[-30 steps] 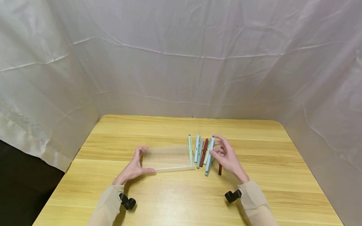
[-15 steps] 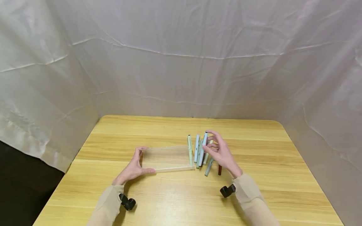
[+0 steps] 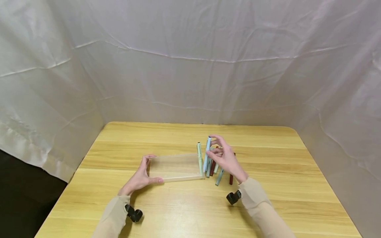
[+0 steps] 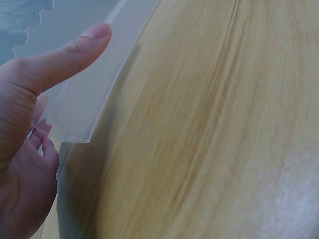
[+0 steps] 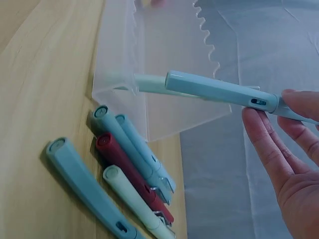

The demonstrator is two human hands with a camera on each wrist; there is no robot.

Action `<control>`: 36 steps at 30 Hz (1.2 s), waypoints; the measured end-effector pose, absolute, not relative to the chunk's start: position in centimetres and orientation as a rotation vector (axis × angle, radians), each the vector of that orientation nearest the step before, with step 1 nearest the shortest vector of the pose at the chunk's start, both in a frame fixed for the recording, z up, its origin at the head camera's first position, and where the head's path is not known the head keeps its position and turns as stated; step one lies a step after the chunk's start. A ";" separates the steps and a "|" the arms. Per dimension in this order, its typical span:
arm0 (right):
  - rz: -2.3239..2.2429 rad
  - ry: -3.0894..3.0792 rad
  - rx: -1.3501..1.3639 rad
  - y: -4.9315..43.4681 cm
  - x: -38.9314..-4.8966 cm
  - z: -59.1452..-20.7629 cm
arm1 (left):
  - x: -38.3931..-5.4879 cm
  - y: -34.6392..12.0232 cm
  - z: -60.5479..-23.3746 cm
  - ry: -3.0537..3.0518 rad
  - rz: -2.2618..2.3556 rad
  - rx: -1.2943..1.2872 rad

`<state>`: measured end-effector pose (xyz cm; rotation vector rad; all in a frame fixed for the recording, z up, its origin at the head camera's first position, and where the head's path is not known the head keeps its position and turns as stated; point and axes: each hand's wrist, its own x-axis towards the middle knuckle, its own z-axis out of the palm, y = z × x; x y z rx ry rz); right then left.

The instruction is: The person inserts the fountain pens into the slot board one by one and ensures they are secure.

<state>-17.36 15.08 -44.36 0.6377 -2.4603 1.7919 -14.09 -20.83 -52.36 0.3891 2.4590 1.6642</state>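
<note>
My left hand point(image 3: 138, 178) grips the left end of a clear plastic pen rack point(image 3: 175, 168). In the left wrist view its thumb lies along the rack's near wall, with the other fingers partly hidden behind the plastic. The right wrist view shows the rack's wavy, notched edges. A pale green capped pen point(image 3: 199, 157) lies across the rack's right end. My right hand point(image 3: 226, 158) pinches a light blue capped pen point(image 5: 219, 90) by its far part, between thumb and fingers. This pen hangs just right of the pale green one, above the table.
Several capped pens lie right of the rack, among them a dark red pen point(image 5: 132, 172), a pale green pen point(image 5: 134, 199) and a grey-green pen point(image 5: 84, 177). Another red pen point(image 3: 231, 178) lies farthest right. Pale curtains point(image 3: 190, 82) surround the wooden table point(image 3: 184, 208).
My right hand has carried the light blue pen leftward over the other pens, up to the rack's right end. The left hand and the rack have stayed in place.
</note>
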 end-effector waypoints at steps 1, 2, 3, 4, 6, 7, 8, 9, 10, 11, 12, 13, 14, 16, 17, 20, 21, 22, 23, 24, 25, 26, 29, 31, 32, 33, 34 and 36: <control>1.790 -2.458 0.649 14.9 -17.4 -44.3 | -14.1 -20.8 -52.4 2.462 1.661 0.388; 1.782 -2.458 0.657 14.8 -17.5 -44.4 | -14.1 -20.8 -52.4 2.462 1.661 0.386; 1.777 -2.457 0.661 14.6 -17.5 -44.4 | -14.1 -20.8 -52.4 2.463 1.660 0.386; 1.778 -2.454 0.665 14.4 -17.6 -44.4 | -14.1 -20.8 -52.4 2.463 1.661 0.384; 1.772 -2.441 0.683 14.2 -17.6 -44.5 | -14.1 -20.8 -52.4 2.465 1.659 0.384; 1.764 -2.435 0.694 14.0 -17.7 -44.5 | -14.1 -20.8 -52.4 2.467 1.657 0.385; 1.759 -2.424 0.708 13.8 -17.7 -44.6 | -14.1 -20.8 -52.4 2.468 1.657 0.385; 1.761 -2.414 0.721 13.7 -17.8 -44.6 | -14.2 -20.9 -52.4 2.471 1.654 0.386; 1.759 -2.408 0.734 13.5 -17.8 -44.6 | -14.2 -20.9 -52.4 2.473 1.652 0.386; 1.748 -2.407 0.741 13.3 -17.8 -44.7 | -14.2 -20.9 -52.3 2.474 1.650 0.387; 1.745 -2.406 0.746 13.2 -17.9 -44.8 | -14.2 -20.9 -52.3 2.475 1.651 0.387; 1.731 -2.411 0.749 13.0 -17.9 -44.8 | -14.2 -20.9 -52.3 2.475 1.652 0.388; 1.722 -2.413 0.752 12.9 -17.9 -44.9 | -14.2 -20.9 -52.3 2.473 1.655 0.388; 1.692 -2.428 0.756 12.6 -17.9 -45.0 | -14.1 -20.9 -52.3 2.472 1.658 0.391; 1.675 -2.434 0.758 12.5 -17.9 -45.0 | -14.1 -20.9 -52.3 2.471 1.661 0.393; 1.630 -2.445 0.766 12.2 -17.9 -45.1 | -14.1 -20.8 -52.4 2.469 1.665 0.394; 1.618 -2.447 0.770 12.2 -17.8 -45.0 | -14.1 -20.8 -52.4 2.469 1.665 0.394; 1.605 -2.449 0.773 12.1 -17.8 -45.0 | -14.1 -20.8 -52.4 2.470 1.664 0.393; 1.596 -2.449 0.777 12.0 -17.7 -45.0 | -14.1 -20.8 -52.3 2.469 1.664 0.390; 1.586 -2.449 0.779 11.9 -17.7 -45.0 | -14.1 -20.8 -52.3 2.469 1.663 0.388; 1.576 -2.451 0.784 11.9 -17.6 -45.1 | -14.1 -20.8 -52.3 2.470 1.662 0.386; 1.566 -2.452 0.788 11.8 -17.6 -45.1 | -14.1 -20.8 -52.3 2.470 1.662 0.385; 1.524 -2.460 0.799 11.7 -17.4 -45.2 | -14.1 -20.8 -52.3 2.468 1.661 0.381; 1.484 -2.463 0.811 11.6 -17.3 -45.3 | -14.1 -20.8 -52.4 2.465 1.664 0.381; 1.468 -2.460 0.818 11.5 -17.2 -45.3 | -14.1 -20.7 -52.4 2.463 1.665 0.382; 1.449 -2.457 0.826 11.5 -17.2 -45.4 | -14.1 -20.7 -52.4 2.461 1.667 0.383; 1.428 -2.453 0.835 11.5 -17.1 -45.4 | -14.1 -20.7 -52.4 2.458 1.670 0.385; 1.398 -2.446 0.850 11.4 -17.1 -45.6 | -14.1 -20.7 -52.4 2.455 1.674 0.390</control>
